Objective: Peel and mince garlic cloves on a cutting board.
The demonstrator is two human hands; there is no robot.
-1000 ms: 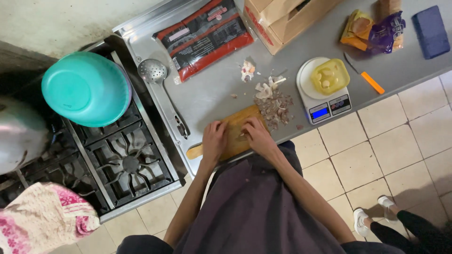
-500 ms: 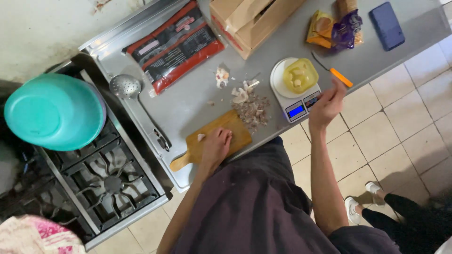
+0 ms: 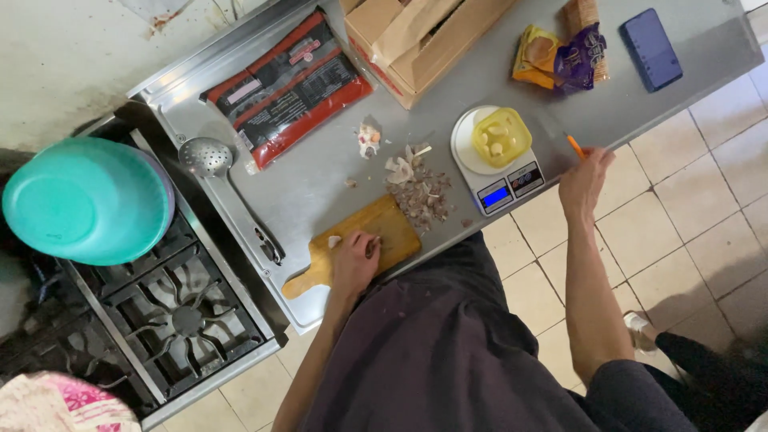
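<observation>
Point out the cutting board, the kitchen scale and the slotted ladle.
cutting board (image 3: 394,230), head view, bare right end of the wood.
kitchen scale (image 3: 512,185), head view, front panel by the display.
slotted ladle (image 3: 206,157), head view, middle of the bowl.

The person is wearing a dark grey-purple top (image 3: 448,352) that is hanging loose over the torso, its short sleeves ending above the elbows. Both forearms are showing bare, and the left hand (image 3: 354,262) and right hand (image 3: 584,184) are wearing no gloves, rings or watch.
</observation>
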